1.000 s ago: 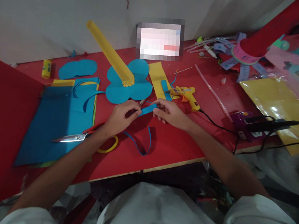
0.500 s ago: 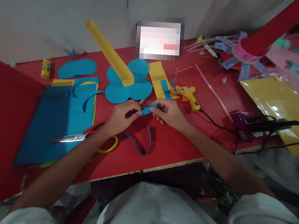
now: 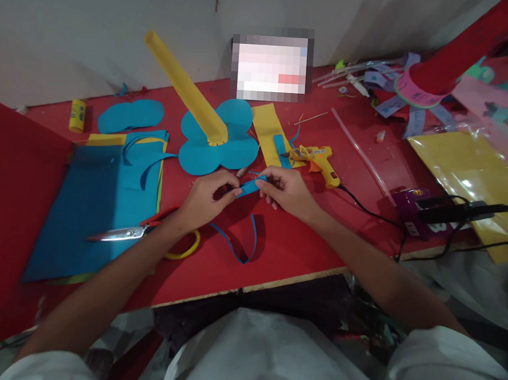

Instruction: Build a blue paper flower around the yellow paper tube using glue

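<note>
Left hand [image 3: 204,201] and right hand [image 3: 288,191] pinch a blue paper strip [image 3: 251,186] between them.

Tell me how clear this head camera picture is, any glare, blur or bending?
Head view: hands and the blue paper strip are fairly sharp; glare streaks the yellow plastic sheet; a pixelated block hides something by the wall; the table edge bows from lens distortion; the left edge of the picture goes soft.

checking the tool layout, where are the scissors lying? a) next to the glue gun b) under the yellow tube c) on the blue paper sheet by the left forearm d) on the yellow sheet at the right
c: the scissors lie with their blades on the blue paper sheet, beside the left forearm.
</note>
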Available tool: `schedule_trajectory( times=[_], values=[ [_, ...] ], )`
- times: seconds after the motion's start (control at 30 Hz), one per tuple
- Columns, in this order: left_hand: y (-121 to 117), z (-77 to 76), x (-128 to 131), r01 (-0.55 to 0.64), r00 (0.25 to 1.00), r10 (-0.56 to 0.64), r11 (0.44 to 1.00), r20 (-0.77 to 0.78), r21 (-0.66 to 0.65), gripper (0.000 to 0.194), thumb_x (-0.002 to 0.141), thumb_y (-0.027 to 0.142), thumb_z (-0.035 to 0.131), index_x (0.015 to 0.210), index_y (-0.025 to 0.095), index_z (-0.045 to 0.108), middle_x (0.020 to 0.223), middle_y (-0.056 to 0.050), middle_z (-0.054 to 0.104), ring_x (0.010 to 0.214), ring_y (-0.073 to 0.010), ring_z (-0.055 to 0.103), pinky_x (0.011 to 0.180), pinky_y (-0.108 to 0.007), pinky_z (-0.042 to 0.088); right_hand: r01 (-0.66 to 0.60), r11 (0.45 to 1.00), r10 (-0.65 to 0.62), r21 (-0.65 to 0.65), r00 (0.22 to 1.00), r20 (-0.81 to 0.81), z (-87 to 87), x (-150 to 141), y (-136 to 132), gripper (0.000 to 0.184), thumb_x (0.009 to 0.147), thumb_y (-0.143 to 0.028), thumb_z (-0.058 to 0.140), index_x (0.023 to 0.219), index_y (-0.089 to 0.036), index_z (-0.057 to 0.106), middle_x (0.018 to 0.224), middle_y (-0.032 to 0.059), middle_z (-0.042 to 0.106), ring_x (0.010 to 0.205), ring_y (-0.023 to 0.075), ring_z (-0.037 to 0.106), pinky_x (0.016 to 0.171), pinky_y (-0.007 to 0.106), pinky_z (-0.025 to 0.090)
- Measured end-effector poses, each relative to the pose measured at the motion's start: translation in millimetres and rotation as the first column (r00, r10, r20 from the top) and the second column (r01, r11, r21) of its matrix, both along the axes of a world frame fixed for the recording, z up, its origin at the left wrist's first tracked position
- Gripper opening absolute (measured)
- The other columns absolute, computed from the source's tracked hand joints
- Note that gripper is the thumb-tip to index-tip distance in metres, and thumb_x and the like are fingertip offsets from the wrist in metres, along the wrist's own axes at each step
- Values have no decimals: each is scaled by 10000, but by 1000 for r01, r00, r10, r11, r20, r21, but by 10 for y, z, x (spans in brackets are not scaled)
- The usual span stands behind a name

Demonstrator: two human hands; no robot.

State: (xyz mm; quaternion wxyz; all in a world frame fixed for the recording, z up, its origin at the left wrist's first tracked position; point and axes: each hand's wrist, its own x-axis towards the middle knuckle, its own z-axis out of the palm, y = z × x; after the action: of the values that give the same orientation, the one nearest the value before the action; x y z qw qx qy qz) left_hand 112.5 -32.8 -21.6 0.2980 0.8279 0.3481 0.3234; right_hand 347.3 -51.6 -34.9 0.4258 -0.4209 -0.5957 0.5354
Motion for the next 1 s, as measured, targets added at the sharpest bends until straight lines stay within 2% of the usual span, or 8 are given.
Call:
schedule_trajectory(
  times=[0.43, 0.57, 0.7, 1.0],
  values=[
    [-7, 23, 5, -25, 998, 23, 999, -55, -36, 263, 1026, 429, 615, 914, 195, 656, 913, -40, 740, 852, -171, 678, 789, -284, 506, 10, 1000, -10, 12, 999, 44, 9, 11, -2, 417, 927, -587, 695, 820, -193, 610, 657, -29, 624, 464, 71, 553, 387, 180, 417],
    [-25, 15, 7, -74, 996, 71, 995, -55, -63, 223, 998, 424, 643, 1008, 201, 651, 988, -44, 750, 921, -181, 705, 830, -293, 540, 22, 1000, -23, 15, 999, 48, 9, 10, -1, 423, 922, -599, 698, 832, -194, 612, 650, -35, 616, 458, 71, 543, 383, 184, 413],
    [-42, 24, 16, -78, 997, 74, 991, -37, -112, 275, 984, 433, 665, 1146, 210, 650, 1092, -63, 763, 1006, -199, 728, 898, -319, 574, 29, 999, -30, 18, 997, 69, 13, 8, -7, 430, 922, -609, 696, 834, -197, 614, 649, -36, 619, 453, 71, 540, 390, 189, 417],
    [-31, 22, 18, -53, 998, 49, 993, -40, -107, 250, 985, 400, 655, 1144, 208, 674, 1085, -67, 775, 998, -206, 737, 884, -327, 586, 29, 999, -30, 17, 997, 78, 33, 16, -16, 439, 928, -619, 691, 814, -204, 606, 638, -36, 614, 455, 71, 537, 402, 194, 417]
  ],
)
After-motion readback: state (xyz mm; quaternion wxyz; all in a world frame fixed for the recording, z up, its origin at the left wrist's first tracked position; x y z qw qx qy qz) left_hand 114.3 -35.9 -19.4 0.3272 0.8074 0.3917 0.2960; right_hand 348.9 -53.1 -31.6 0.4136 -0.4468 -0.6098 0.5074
